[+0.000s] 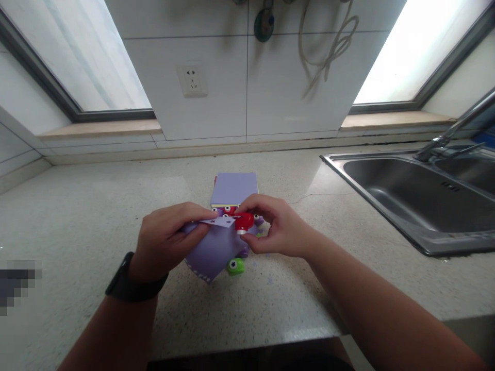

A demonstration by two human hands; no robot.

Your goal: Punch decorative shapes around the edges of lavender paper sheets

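My left hand (174, 234) pinches a sheet of purple paper (216, 252) between thumb and fingers. Small holes run along the paper's lower edge, and star shapes show on its folded-up edge. Between the thumb and fingers of my right hand (274, 224) is a red craft punch (244, 222) with a white base, set at the paper's edge. Just below the sheet lies a green craft punch (235, 266) with a star mark. Several more punches, red, purple and green, sit behind and under the paper, partly hidden by it and my hands.
Behind my hands lies a stack of coloured paper (234, 188) with purple on top. A steel sink (394, 201) with a faucet (441, 141) is set into the speckled counter (96, 206) at the right. Tiny purple scraps (269, 281) lie near the green punch.
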